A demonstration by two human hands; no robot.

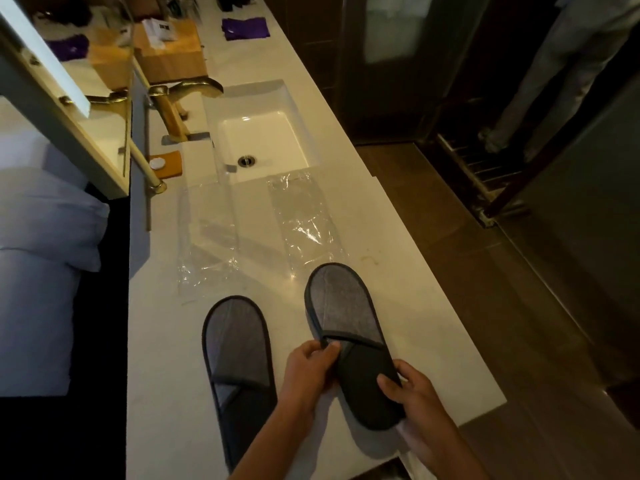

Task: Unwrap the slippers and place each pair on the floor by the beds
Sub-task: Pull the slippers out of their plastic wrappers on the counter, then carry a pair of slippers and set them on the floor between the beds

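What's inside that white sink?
Inside the sink only its metal drain and bare white bottom show. The near corner is covered by a clear plastic wrapper lying over the rim, so that bit is blurry. No water can be seen.

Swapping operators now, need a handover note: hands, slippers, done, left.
Left hand and right hand both grip the right slipper at its dark strap, over the counter.
Left slipper lies flat on the counter, untouched.
Two empty plastic wrappers lie by the sink.
Done: these slippers are unwrapped.
Left: carry them to the floor by the beds. Any further slippers are not in view.
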